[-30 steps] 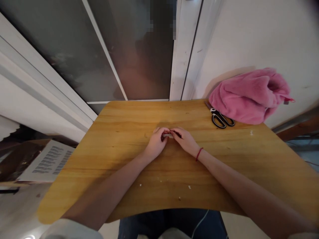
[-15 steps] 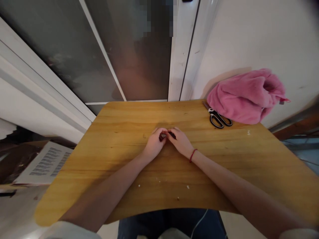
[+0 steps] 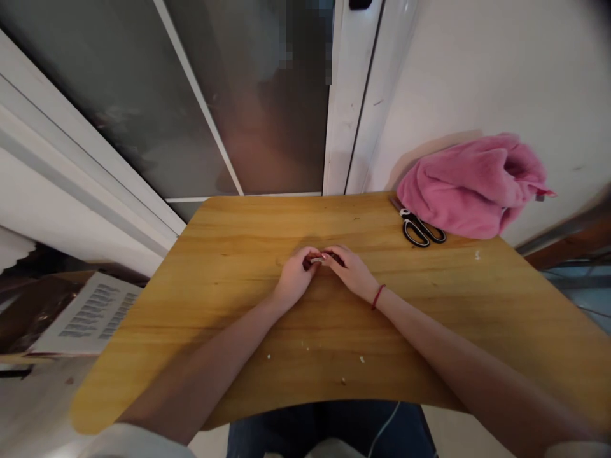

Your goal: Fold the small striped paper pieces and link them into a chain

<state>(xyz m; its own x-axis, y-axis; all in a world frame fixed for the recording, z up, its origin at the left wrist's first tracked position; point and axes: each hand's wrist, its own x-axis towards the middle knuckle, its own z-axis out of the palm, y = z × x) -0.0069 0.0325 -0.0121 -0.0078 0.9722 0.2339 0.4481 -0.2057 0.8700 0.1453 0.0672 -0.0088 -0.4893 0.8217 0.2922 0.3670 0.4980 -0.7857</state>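
Both hands meet over the middle of the wooden table (image 3: 229,273), fingers curled and thumbs close together. Between the fingertips shows a small, thin, pale-edged piece (image 3: 316,259), too small to name. My left hand (image 3: 294,275) is closed around its left end. At its right end, the thumb and fingers of my right hand (image 3: 351,270) pinch it; a red bracelet (image 3: 378,297) circles that wrist. The curled fingers hide most of the piece.
Black-handled scissors (image 3: 416,229) lie at the back right, partly under a pink plush cloth (image 3: 470,184) against the wall. Small pale scraps (image 3: 361,359) dot the table near its front edge. An open cardboard box (image 3: 86,315) stands left of the table.
My right hand has shifted slightly to the right, and its wrist with the bracelet has moved too. More of the pale piece shows between the fingertips. My left hand is nearly still.
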